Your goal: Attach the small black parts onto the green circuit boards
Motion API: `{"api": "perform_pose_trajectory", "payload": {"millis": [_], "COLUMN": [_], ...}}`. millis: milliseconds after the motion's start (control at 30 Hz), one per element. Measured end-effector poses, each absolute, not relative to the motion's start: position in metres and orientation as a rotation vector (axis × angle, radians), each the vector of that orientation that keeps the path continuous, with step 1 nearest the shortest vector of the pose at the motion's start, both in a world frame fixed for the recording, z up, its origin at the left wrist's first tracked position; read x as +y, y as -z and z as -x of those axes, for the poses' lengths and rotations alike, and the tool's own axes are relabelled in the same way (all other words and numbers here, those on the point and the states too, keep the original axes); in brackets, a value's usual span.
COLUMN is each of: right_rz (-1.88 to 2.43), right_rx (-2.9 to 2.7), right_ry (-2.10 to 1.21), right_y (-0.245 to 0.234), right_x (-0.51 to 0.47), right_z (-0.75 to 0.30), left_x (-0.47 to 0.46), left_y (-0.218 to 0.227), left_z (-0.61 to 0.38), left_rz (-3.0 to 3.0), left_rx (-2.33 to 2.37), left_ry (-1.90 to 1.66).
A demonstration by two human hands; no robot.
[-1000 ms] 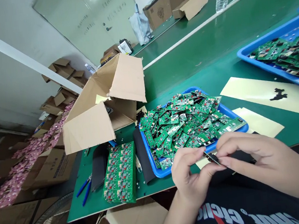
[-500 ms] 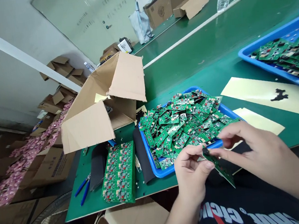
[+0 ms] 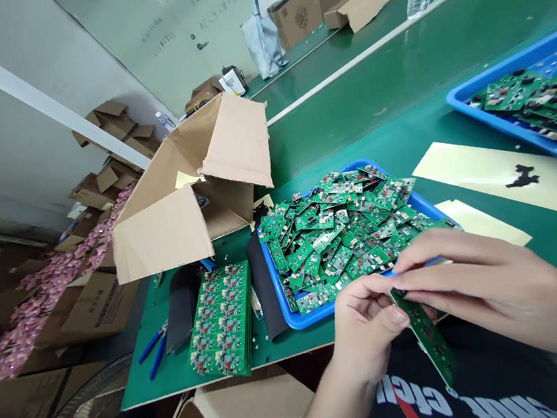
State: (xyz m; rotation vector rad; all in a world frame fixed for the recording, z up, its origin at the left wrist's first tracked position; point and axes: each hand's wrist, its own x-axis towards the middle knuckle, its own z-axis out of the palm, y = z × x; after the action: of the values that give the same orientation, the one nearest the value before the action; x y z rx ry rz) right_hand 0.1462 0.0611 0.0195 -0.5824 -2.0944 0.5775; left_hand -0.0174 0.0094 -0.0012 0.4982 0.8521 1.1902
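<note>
Both my hands grip one narrow green circuit board strip (image 3: pixel 429 339) just in front of my chest. My left hand (image 3: pixel 367 326) pinches its upper end from the left. My right hand (image 3: pixel 473 284) pinches the same end from the right, fingers closed. The strip slants down towards my black shirt. Right behind my hands a blue tray (image 3: pixel 290 311) holds a heap of small green circuit boards (image 3: pixel 341 228).
A stack of green board panels (image 3: pixel 224 322) lies left of the tray, with blue-handled pliers (image 3: pixel 154 350) beside it. An open cardboard box (image 3: pixel 191 192) stands behind. A second blue tray of boards (image 3: pixel 522 97) sits far right, yellow sheets (image 3: pixel 496 174) between.
The board strip has swung from nearly edge-on between my fingers to hanging down towards my shirt, showing more of its length. My right hand has shifted slightly left and lower.
</note>
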Motion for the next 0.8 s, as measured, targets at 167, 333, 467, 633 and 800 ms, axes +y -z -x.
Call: {"api": "perform_pose_trajectory", "payload": {"millis": [167, 333, 467, 633, 800], "right_rz": [0.585, 0.609, 0.617, 0.671, 1.058], "right_rx": [-2.130, -2.130, -2.120, -2.060, -1.900], "right_ry": [-0.371, -0.317, -0.342, -0.616, -0.619], "right_y": [-0.014, 0.002, 0.013, 0.019, 0.024], "right_x": [0.059, 0.063, 0.068, 0.068, 0.082], "right_z": [-0.143, -0.139, -0.138, -0.139, -0.184], "left_x": [0.012, 0.015, 0.016, 0.016, 0.008], "left_y": [0.002, 0.004, 0.006, 0.011, 0.015], "left_z": [0.017, 0.018, 0.019, 0.010, 0.009], "left_rz": [-0.542, -0.520, -0.450, -0.400, -0.475], "left_rx": [0.855, 0.911, 0.984, 0.919, 0.961], "left_ry": [-1.159, -1.153, -1.125, -1.106, -1.022]}}
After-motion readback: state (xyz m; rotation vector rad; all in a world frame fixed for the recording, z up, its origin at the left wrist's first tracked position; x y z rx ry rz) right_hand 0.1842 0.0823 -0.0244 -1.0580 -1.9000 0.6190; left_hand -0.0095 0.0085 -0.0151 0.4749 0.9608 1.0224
